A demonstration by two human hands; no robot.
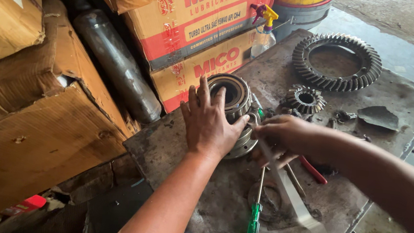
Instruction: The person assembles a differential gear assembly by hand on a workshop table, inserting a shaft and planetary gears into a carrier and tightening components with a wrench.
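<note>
My left hand (pixel 210 123) lies flat, fingers spread, against the side of a round metal bearing-and-gear housing (pixel 232 94) on a dirty metal plate (pixel 237 210). My right hand (pixel 282 136) is closed around a long flat metal strip (pixel 288 193) whose upper end meets the housing's right side. Part of the housing is hidden behind both hands. A green-handled screwdriver (pixel 254 227) lies on the plate just below my hands.
A large ring gear (pixel 337 61) and a small bevel gear (pixel 304 99) lie farther back on the plate. Red-handled pliers (pixel 313 170) sit under my right forearm. Cardboard boxes (pixel 198 13), a grey cylinder (pixel 116 63), a spray bottle (pixel 263 31) and a bucket (pixel 304 10) crowd the left and back.
</note>
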